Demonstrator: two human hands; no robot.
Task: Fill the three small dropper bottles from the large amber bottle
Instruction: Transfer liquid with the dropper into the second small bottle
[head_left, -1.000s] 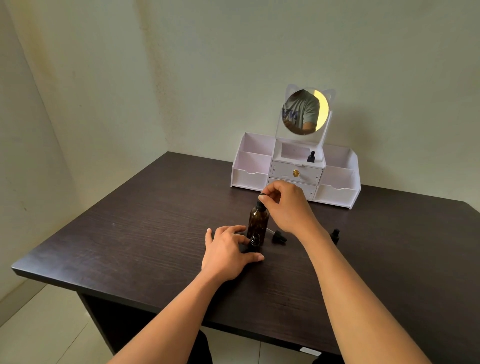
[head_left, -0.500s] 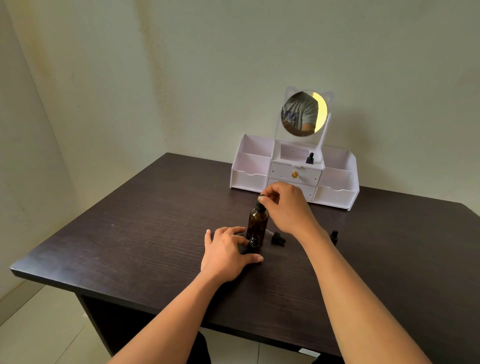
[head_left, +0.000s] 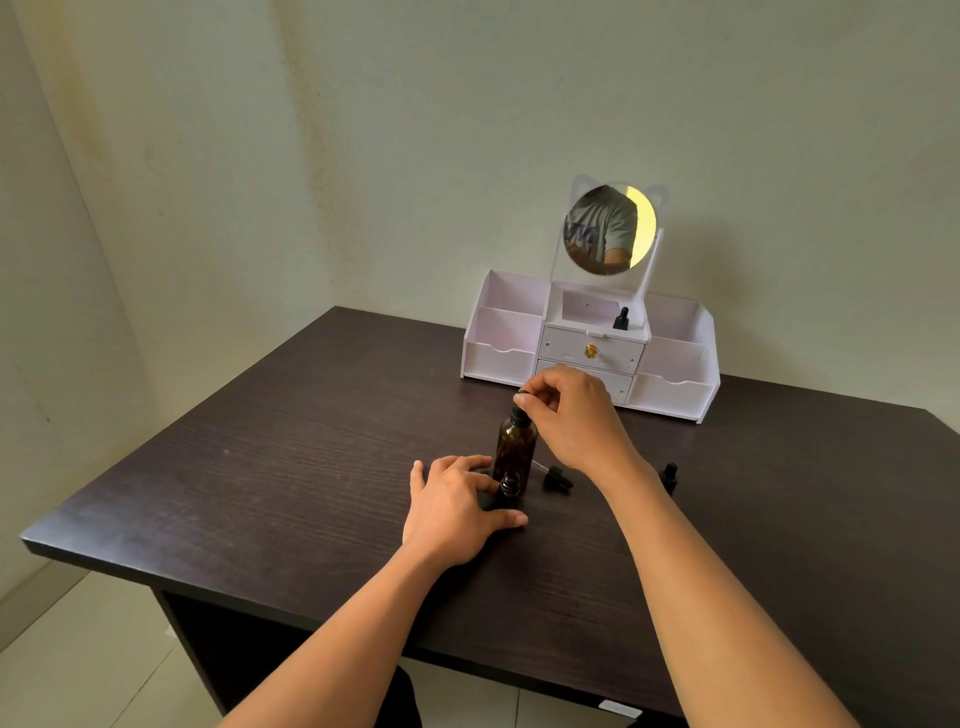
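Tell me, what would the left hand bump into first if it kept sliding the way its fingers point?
The small bottle: the left hand has it between thumb and fingers. Right behind it stands the big brown bottle, though the gap between the two is hard to judge.

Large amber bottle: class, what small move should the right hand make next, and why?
Probably lift the dropper clear: the right hand pinches its bulb above the large amber bottle, while the left hand holds an uncapped small bottle in front.

Bare bench (head_left: 249, 467) is lying open toward the left edge; a white organizer (head_left: 675, 397) is blocking the far edge, a loose dropper (head_left: 557, 478) cluttering the middle.
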